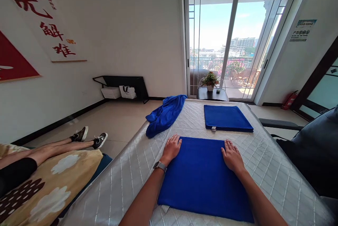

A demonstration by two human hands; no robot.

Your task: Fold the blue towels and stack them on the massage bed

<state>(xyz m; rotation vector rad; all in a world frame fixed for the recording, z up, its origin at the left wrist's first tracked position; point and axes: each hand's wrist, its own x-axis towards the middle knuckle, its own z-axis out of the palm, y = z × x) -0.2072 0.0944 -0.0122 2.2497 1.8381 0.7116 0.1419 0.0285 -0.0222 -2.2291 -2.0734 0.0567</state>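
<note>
A folded blue cloth (204, 176) lies flat before me on a silvery quilted mattress (132, 173). My left hand (172, 148) rests flat at its far left corner, fingers stretched forward. At the far right corner my right hand (232, 155) lies palm down, fingers extended over the edge. A small pale tag pokes out from under the near left edge. Beyond it sits a second folded blue cloth (227, 117), a tag on its front edge. To the far left, a crumpled blue cloth (166, 115) hangs partly over the mattress edge.
On the left, a person's legs (55, 150) stretch across a flower-patterned blanket (66, 180). A dark chair (317, 145) stands close on the right. Behind the mattress are a potted plant (210, 81) on a small table (212, 94) and glass sliding doors (208, 32).
</note>
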